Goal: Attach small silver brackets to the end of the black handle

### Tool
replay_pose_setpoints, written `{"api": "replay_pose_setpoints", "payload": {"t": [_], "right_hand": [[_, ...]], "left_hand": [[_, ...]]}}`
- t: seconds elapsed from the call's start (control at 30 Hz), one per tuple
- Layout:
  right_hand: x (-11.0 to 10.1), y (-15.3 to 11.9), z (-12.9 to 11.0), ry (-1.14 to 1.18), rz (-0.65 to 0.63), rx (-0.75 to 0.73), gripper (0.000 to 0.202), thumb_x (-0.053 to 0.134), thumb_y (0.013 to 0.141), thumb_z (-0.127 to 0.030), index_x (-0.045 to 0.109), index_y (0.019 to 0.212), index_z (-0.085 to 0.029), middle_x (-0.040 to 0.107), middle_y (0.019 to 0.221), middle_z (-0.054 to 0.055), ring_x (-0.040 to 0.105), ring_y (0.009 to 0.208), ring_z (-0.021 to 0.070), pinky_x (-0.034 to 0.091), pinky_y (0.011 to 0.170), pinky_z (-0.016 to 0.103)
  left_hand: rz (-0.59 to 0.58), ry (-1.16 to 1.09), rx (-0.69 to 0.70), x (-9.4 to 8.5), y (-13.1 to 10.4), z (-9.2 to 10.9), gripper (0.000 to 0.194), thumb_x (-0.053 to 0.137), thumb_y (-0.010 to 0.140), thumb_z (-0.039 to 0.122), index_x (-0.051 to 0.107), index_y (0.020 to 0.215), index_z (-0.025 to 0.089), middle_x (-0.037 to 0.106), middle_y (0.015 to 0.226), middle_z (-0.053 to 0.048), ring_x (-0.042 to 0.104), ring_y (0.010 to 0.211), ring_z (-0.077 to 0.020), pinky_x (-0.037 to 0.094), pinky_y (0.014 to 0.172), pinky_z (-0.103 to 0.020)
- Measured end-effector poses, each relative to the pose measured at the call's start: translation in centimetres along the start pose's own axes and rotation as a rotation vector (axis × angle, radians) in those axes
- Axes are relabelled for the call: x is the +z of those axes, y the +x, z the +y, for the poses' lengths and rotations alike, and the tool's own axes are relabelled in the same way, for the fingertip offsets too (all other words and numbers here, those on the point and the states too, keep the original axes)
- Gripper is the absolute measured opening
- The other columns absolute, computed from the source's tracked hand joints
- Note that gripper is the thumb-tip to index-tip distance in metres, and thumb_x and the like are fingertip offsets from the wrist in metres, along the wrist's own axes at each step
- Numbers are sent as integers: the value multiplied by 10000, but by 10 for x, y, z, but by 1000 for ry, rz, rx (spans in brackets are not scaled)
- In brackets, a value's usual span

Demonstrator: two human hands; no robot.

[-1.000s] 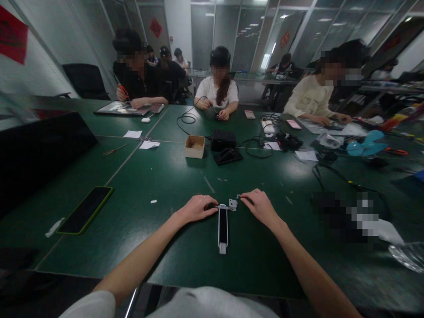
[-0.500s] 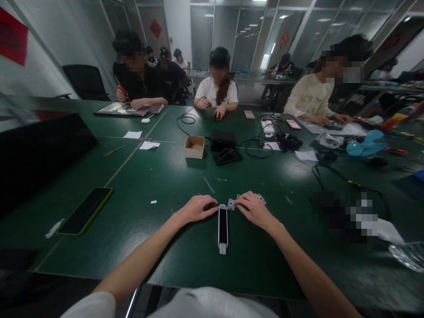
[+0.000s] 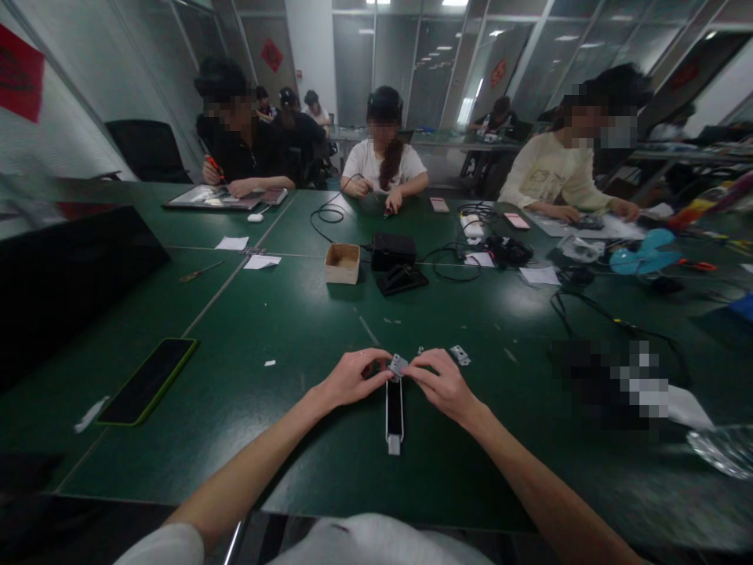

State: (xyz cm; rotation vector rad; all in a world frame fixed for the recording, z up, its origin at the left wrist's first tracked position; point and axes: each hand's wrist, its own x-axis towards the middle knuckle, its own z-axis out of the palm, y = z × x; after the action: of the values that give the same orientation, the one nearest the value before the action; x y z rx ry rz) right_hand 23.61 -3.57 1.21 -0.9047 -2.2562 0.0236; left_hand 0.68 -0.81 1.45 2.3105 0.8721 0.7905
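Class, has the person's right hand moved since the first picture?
Yes. Judged against the small open box, the right hand has moved left, toward the left hand.

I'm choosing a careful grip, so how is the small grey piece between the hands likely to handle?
The small grey piece looks plate-like and metallic, so probably stiff. Its small size beside the left hand and right hand suggests little weight. Its flat face and angular outline suggest sliding rather than rolling if pushed.
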Motion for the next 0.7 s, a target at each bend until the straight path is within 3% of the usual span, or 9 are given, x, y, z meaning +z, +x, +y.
{"api": "replay_pose_setpoints", "payload": {"t": [0.17, 0.33, 0.43, 0.7], "right_hand": [[8, 2, -7, 39, 95, -98, 228, 478, 893, -113, 672, 971, -205, 643, 840, 54, 561, 805, 157, 440, 692, 305], [7, 2, -1, 50, 62, -23, 144, 535, 875, -153, 655, 951, -176, 659, 856, 60, 564, 791, 155, 435, 693, 305], [3, 2, 3, 39, -20, 43, 128, 529, 876, -188, 652, 902, -166, 665, 839, 57, 559, 763, 152, 426, 679, 302], [-3, -1, 7, -7, -293, 187, 154, 505, 871, -204, 652, 897, -166, 658, 870, 64, 548, 792, 169, 419, 700, 308]], "left_hand": [[69, -203, -84, 7, 0, 9, 298, 522, 869, 321, 523, 1110, 146, 619, 699, 18, 510, 503, -67, 409, 496, -168], [62, -44, 4, 1, 0, -2, 207, 502, 873, 268, 602, 1015, 155, 644, 751, -8, 549, 562, -80, 436, 554, -181], [44, 85, 75, -3, -1, -13, 178, 481, 869, 220, 633, 938, 161, 665, 803, -23, 598, 661, -101, 459, 634, -197], [38, 186, 69, -1, -4, -26, 171, 488, 838, 187, 654, 866, 162, 676, 768, -13, 611, 645, -105, 457, 621, -195]]}}
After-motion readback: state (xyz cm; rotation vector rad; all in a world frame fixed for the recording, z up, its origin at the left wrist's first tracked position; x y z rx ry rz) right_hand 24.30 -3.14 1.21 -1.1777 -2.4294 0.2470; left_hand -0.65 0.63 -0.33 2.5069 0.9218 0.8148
